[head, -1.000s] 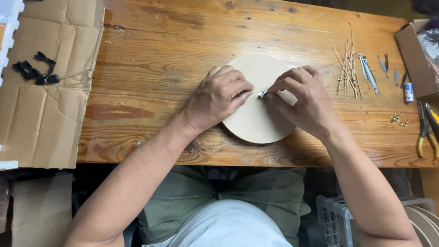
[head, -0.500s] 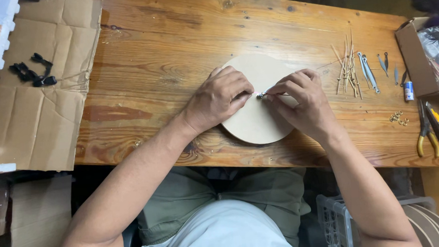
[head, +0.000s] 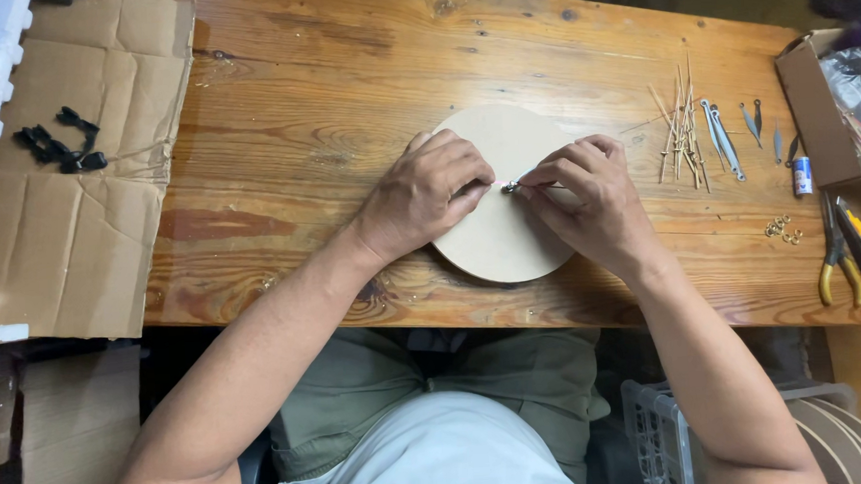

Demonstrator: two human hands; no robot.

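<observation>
A pale round wooden disc (head: 505,160) lies flat on the wooden table (head: 343,80), near its front edge. My left hand (head: 423,193) rests on the disc's left part, fingers curled, fingertips meeting a small metal piece (head: 512,185) at the disc's middle. My right hand (head: 590,199) lies on the disc's right part and pinches that same small metal piece between thumb and forefinger. What the piece is exactly is too small to tell.
Thin wooden sticks (head: 678,126) and small metal tools (head: 722,138) lie right of the disc. Small brass rings (head: 781,228), yellow-handled pliers (head: 849,254) and an open cardboard box (head: 816,104) sit at the right edge. Flattened cardboard (head: 84,191) with black clips (head: 57,149) covers the left.
Both hands stay on the disc with only slight finger shifts around the small metal piece. Nothing else has moved.
</observation>
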